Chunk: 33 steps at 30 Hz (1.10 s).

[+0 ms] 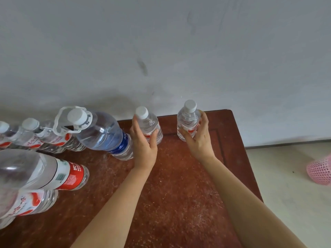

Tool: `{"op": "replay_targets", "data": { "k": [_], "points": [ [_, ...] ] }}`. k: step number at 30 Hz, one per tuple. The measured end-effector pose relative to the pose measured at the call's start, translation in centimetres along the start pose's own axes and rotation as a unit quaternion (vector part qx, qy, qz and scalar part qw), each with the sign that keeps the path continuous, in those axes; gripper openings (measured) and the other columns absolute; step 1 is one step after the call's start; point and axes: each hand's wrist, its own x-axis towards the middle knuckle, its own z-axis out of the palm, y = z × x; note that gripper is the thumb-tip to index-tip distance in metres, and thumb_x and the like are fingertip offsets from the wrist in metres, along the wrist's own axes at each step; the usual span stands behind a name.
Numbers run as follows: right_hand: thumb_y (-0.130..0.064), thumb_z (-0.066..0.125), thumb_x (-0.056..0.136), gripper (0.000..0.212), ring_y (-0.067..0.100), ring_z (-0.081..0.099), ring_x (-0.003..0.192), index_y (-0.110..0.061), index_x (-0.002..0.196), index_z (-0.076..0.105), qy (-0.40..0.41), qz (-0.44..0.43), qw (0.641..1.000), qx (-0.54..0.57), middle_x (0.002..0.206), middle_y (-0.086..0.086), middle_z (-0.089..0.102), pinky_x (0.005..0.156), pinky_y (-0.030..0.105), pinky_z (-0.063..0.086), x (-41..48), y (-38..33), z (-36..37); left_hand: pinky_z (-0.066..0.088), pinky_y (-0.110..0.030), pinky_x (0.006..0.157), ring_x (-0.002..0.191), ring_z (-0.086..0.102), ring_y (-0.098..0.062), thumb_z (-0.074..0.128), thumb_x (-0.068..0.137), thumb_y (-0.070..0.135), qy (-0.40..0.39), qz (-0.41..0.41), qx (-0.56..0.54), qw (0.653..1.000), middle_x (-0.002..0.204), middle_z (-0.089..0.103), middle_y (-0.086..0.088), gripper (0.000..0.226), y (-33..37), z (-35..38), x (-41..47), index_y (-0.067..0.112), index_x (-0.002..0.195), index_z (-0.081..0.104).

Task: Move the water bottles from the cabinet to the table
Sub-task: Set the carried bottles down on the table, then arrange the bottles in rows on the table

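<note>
Water bottle [149,122] clasped by the left grip [143,144], second bottle [188,119] by the right grip [199,140], apparently being set on the worktop [179,185]; next, release both upright.

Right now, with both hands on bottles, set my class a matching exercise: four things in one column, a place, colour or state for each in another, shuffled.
Things
1. large bottle in the back row
2. large bottle nearest the camera
3. pink mesh item
4. small bottle at far right

Descriptions
A. on the floor
B. gripped by the right hand
C. blue label, white carry handle
D. red label

Pairs: 1-C, 2-D, 3-A, 4-B
</note>
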Motion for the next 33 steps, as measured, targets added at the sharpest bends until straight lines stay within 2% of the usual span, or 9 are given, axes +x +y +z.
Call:
{"op": "replay_targets", "data": {
  "k": [2,7,13,15,17,20,22,26,33],
  "points": [
    [-0.038,0.076,0.091,0.083,0.023,0.050,0.136,-0.025,0.154,0.023,0.004,0.001,1.000,0.000,0.153,0.006,0.040,0.105,0.039,0.050,0.1,0.1,0.1,0.029,-0.007,0.107,0.139,0.034,-0.007,0.065,0.099,0.026,-0.023,-0.004,0.004,1.000,0.156,0.035,-0.015,0.081,-0.1,-0.4,0.1,0.024,0.159,0.010],
    [-0.034,0.077,0.090,0.086,0.026,0.049,0.136,-0.021,0.155,0.022,-0.013,0.033,0.999,-0.027,0.154,0.006,0.040,0.104,0.039,0.048,-0.2,-1.7,-0.3,0.043,-0.029,0.105,0.141,0.043,-0.025,0.061,0.100,0.031,-0.065,-0.020,0.028,0.997,0.158,0.034,-0.014,0.084,0.3,-1.3,0.5,0.033,0.159,0.000],
    [-0.047,0.064,0.096,0.087,0.035,0.054,0.130,-0.033,0.160,0.006,-0.115,0.101,0.964,-0.217,0.156,0.012,0.036,0.101,0.050,0.049,-4.4,-2.4,-3.3,0.030,-0.040,0.119,0.154,0.018,-0.025,0.040,0.103,0.049,-0.144,-0.078,0.115,0.980,0.170,0.008,-0.006,0.076,0.9,-4.1,-3.6,0.026,0.162,-0.003],
    [-0.048,0.058,0.099,0.079,0.034,0.052,0.132,-0.030,0.161,0.011,-0.142,0.113,0.948,-0.262,0.155,0.012,0.036,0.104,0.048,0.046,-7.4,-1.2,-4.1,0.029,-0.037,0.118,0.154,0.020,-0.026,0.031,0.103,0.054,-0.171,-0.078,0.185,0.965,0.170,0.009,-0.007,0.073,0.6,-5.1,-7.5,0.025,0.163,0.002],
    [-0.048,0.051,0.102,0.067,0.032,0.046,0.138,-0.027,0.159,0.023,-0.161,0.078,0.930,-0.320,0.156,0.010,0.038,0.111,0.048,0.039,-10.6,0.6,-4.4,0.031,-0.044,0.120,0.153,0.025,-0.029,0.016,0.100,0.060,-0.213,-0.097,0.274,0.933,0.168,0.018,-0.009,0.070,-0.3,-6.0,-12.1,0.028,0.162,0.010],
    [-0.051,0.038,0.106,0.056,0.030,0.024,0.152,-0.026,0.156,0.034,-0.216,0.044,0.901,-0.374,0.162,0.009,0.031,0.124,0.053,0.018,-14.5,2.6,-3.9,0.032,-0.054,0.119,0.152,0.025,-0.031,-0.002,0.097,0.063,-0.259,-0.155,0.364,0.881,0.166,0.025,-0.011,0.075,-1.4,-7.4,-18.7,0.031,0.158,0.028],
    [-0.052,0.034,0.107,0.054,0.033,0.012,0.156,-0.028,0.155,0.036,-0.233,0.030,0.892,-0.387,0.164,0.009,0.026,0.124,0.056,0.008,-16.0,2.8,-3.5,0.034,-0.059,0.115,0.150,0.030,-0.034,0.002,0.099,0.063,-0.255,-0.180,0.386,0.868,0.162,0.033,-0.012,0.075,-1.5,-8.4,-21.6,0.030,0.151,0.044],
    [-0.051,0.036,0.106,0.052,0.038,0.012,0.155,-0.027,0.152,0.043,-0.281,-0.059,0.872,-0.397,0.164,0.013,0.028,0.124,0.061,0.006,-18.2,1.6,-1.5,0.042,-0.066,0.105,0.140,0.045,-0.040,0.019,0.103,0.055,-0.207,-0.242,0.417,0.852,0.150,0.050,-0.016,0.063,-0.5,-11.6,-26.0,0.025,0.138,0.061],
    [-0.055,0.026,0.105,0.056,0.037,0.008,0.156,-0.030,0.153,0.040,-0.293,-0.184,0.873,-0.344,0.167,0.010,0.022,0.124,0.063,0.000,-21.6,-7.8,5.3,0.032,-0.069,0.111,0.147,0.034,-0.039,0.025,0.102,0.055,-0.028,-0.264,0.429,0.864,0.157,0.041,-0.015,0.060,1.4,-21.5,-27.0,0.025,0.148,0.051]
  ]
}}
